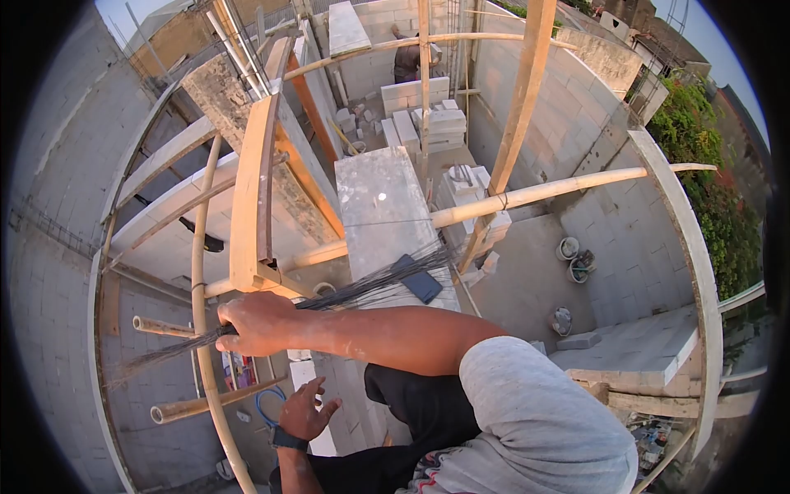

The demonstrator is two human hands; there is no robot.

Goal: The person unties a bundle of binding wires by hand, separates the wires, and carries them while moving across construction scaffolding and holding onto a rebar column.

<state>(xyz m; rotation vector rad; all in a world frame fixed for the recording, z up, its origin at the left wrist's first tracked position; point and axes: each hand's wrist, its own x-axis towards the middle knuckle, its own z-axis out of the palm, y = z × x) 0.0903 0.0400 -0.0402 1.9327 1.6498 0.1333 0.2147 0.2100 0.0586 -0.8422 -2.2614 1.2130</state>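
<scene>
Grey sleeve nearest, the right hand is wrapped around a bundle of dark wire crossing the pale board's near end, over part of a phone. Gathering the strands looks done; both ends fan loose, no tie visible there. The left hand, fingers half-curled, apparently holds nothing.

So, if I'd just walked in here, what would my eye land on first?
Probably the bundle of dark wires, gripped at the left by the right hand and slanting up over the grey board in the middle. Next might come the pale bamboo pole reaching from the board toward the right. Farther off, near the top centre, a person shows among block walls.
</scene>
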